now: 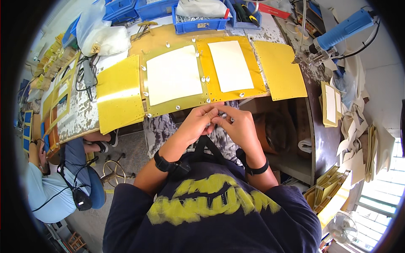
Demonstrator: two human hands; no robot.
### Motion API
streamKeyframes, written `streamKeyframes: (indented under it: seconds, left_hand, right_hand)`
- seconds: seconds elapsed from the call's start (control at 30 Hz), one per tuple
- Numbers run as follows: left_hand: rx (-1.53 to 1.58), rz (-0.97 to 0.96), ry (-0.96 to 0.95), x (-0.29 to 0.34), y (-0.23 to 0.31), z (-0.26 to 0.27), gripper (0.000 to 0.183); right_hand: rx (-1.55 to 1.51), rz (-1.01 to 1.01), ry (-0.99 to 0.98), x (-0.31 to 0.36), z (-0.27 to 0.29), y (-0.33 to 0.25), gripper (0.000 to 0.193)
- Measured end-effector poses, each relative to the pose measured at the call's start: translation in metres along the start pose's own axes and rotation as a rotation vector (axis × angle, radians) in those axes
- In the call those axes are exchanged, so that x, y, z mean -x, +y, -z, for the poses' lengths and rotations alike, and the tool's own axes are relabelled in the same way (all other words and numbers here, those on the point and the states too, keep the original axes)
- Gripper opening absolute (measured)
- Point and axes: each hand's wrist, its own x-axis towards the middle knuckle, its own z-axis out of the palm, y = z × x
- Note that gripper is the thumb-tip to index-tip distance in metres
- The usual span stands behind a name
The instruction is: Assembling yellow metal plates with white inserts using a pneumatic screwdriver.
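Observation:
My left hand [197, 123] and my right hand [238, 126] meet just in front of the bench edge, fingers curled together. Small metal fasteners [224, 115] show between the fingers, with one by each hand; their exact kind is too small to tell. Right beyond my hands lies an olive-yellow board [204, 90] with a white sheet [175, 76] on it. Beside it on the right is a deeper yellow board [258, 81], also bearing a white sheet [231, 66]. Several short pale posts [178, 107] stand along the boards' edges.
Plain yellow panels lie to the left [120, 90] and right [282, 69]. Blue bins [200, 26] of metal parts line the back. A blue electric screwdriver [346, 30] hangs at the right. A soldering-iron-like grey tool [87, 74] lies left. Another person [55, 185] sits at lower left.

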Motion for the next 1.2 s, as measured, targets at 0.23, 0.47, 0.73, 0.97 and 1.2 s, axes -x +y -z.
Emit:
streamKeyframes:
  seconds: [0.23,0.47,0.73,0.97,1.2]
  left_hand:
    - [0.005,0.03,0.0,0.016,-0.006,0.015,0.035]
    - [0.266,0.06,-0.028,0.018,-0.019,0.031,0.037]
    - [0.475,0.16,0.019,0.015,-0.027,0.038,0.033]
    - [0.388,0.156,0.073,0.019,-0.029,0.036,0.023]
    - [0.395,0.126,0.098,0.018,-0.025,0.037,0.025]
  right_hand:
    - [0.056,0.112,-0.11,-0.003,-0.013,0.001,0.02]
    - [0.053,-0.021,0.149,-0.023,-0.013,0.016,0.02]
    - [0.068,-0.016,0.182,-0.032,-0.032,0.034,0.02]
    - [-0.01,-0.031,0.215,-0.039,-0.025,0.024,0.018]
    - [0.115,-0.055,0.152,-0.032,-0.038,0.032,0.019]
